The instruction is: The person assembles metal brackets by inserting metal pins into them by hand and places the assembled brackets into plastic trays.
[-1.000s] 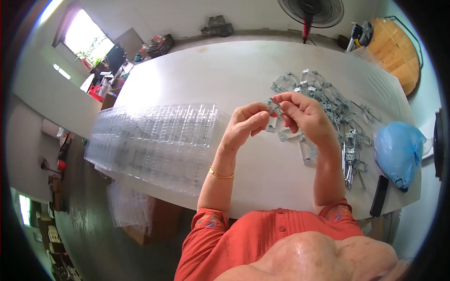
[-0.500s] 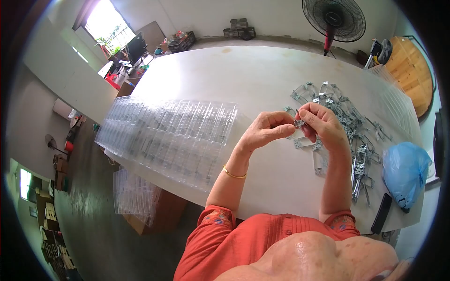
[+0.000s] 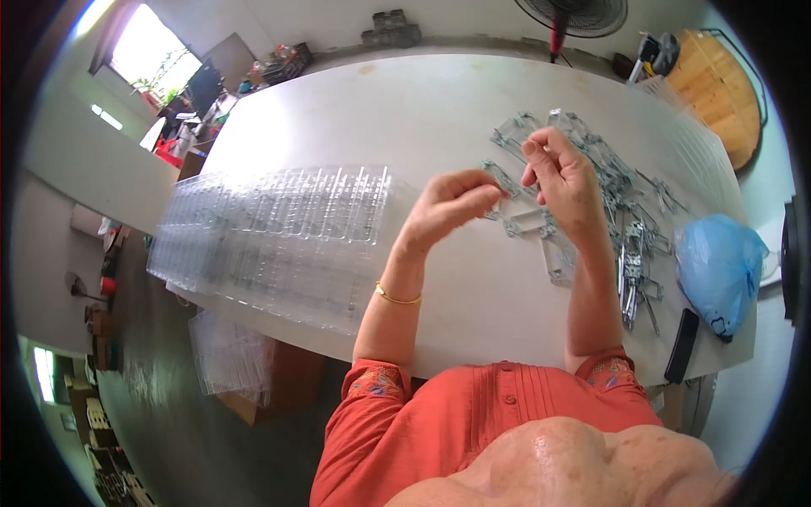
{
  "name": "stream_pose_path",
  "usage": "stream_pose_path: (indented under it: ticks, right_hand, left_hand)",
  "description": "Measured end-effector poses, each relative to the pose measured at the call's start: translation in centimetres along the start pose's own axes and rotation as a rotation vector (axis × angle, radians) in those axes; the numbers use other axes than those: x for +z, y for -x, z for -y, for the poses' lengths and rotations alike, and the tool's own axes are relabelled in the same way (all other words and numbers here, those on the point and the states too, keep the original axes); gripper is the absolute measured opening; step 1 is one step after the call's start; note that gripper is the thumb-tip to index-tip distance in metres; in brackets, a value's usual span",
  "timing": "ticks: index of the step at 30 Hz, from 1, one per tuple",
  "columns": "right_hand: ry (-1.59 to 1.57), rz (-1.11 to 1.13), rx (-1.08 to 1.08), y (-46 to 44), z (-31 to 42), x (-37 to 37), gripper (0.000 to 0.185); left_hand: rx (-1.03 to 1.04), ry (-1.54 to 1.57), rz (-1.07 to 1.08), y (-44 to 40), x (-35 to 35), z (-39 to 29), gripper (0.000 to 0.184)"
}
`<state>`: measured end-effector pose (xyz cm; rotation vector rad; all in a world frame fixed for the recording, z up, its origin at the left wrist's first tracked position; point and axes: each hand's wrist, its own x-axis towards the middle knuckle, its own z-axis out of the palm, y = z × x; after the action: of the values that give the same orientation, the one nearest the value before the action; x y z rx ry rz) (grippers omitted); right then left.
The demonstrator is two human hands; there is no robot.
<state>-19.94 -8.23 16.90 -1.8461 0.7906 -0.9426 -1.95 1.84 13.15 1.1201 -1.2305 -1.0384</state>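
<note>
My left hand (image 3: 454, 208), with a gold bangle on the wrist, is raised over the white table (image 3: 338, 101), its thumb and fingers pinched together. Whatever those fingertips hold is too small to make out against the grey metal parts behind. My right hand (image 3: 564, 182) is to its right, apart from it, with fingers curled and the thumb against them; anything inside is hidden. Beneath and beyond the right hand spreads a pile of small metal linkage parts (image 3: 615, 182). Nearer me in the pile lies a bundle of longer metal pieces (image 3: 632, 262).
Stacked clear plastic trays (image 3: 270, 241) cover the table's left side; more trays (image 3: 228, 355) are below on a cardboard box (image 3: 291, 380). At the right are a blue plastic bag (image 3: 718, 270), a black phone-like object (image 3: 682, 345) and clear sheets (image 3: 697, 135). A fan (image 3: 579, 13) stands behind.
My hands have drawn apart; before, they met at a small metal part held between their fingertips. The camera view has shifted, so the table things appear higher and further left.
</note>
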Motion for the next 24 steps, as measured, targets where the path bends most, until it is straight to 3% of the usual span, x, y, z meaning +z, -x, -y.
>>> stream_pose_path:
  ticks: [7, 16, 24]
  right_hand:
    - [-0.173, 0.117, 0.026, 0.8, 0.5, 1.2, 0.013]
    - [-0.128, 0.146, -0.011, 1.3, 1.1, 1.9, 0.012]
    - [0.027, 0.147, 0.032, 1.5, 1.4, 1.8, 0.014]
  left_hand:
    - [0.060, 0.269, -0.159, -0.5, -0.7, 0.9, 0.039]
    - [0.053, 0.220, -0.184, -0.4, -0.3, 0.6, 0.036]
    - [0.101, -0.030, -0.195, -0.5, -0.2, 1.1, 0.034]
